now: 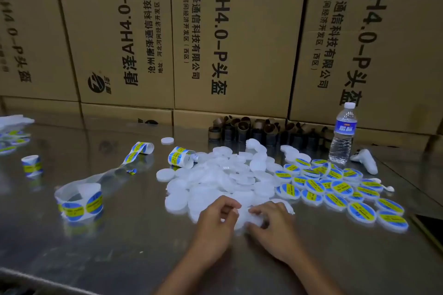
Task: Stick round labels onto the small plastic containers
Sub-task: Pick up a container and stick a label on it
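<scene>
Your right hand (268,221) grips a blank container (252,222) at the pile's (223,175) six o'clock edge, your left hand (217,217) is curled, contents unclear; lunge for the label roll (80,201) at nine o'clock and you'll likely scatter blanks.

Print on the labelled containers (342,189) is unreadably small, and the left pile (12,136) runs off-frame.
</scene>
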`<state>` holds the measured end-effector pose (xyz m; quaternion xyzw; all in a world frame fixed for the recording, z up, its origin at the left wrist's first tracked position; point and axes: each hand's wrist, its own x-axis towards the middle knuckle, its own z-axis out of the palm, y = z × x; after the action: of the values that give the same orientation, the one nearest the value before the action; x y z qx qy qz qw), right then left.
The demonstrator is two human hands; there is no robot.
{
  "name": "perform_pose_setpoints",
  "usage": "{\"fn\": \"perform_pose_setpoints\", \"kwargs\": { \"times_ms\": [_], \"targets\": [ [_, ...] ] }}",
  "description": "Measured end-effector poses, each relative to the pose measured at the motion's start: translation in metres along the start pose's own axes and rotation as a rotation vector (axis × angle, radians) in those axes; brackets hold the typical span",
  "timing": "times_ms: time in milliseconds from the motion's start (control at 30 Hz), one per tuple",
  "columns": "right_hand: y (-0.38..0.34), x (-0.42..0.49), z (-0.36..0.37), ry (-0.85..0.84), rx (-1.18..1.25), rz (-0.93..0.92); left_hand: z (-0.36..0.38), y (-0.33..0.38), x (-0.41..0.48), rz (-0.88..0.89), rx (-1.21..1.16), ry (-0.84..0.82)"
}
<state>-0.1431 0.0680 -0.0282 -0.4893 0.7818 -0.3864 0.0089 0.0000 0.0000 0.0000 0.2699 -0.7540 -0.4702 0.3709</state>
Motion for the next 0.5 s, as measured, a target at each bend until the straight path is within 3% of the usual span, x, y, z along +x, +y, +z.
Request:
{"fn": "perform_pose_setpoints", "kwargs": {
  "times_ms": [133,400,500],
  "targets": [
    [0.0,0.015,-0.002,-0.016,-0.326,-0.097,0.014,-0.005,0.026,-0.001,0.031,-0.01],
    [0.004,0.014,0.0,-0.024,-0.548,0.036,0.027,-0.02,0.04,0.015,0.007,0.017],
    [0.003,0.014,-0.001,-0.022,-0.457,0.061,0.026,-0.024,0.036,0.035,0.025,0.02]
  ]
}}
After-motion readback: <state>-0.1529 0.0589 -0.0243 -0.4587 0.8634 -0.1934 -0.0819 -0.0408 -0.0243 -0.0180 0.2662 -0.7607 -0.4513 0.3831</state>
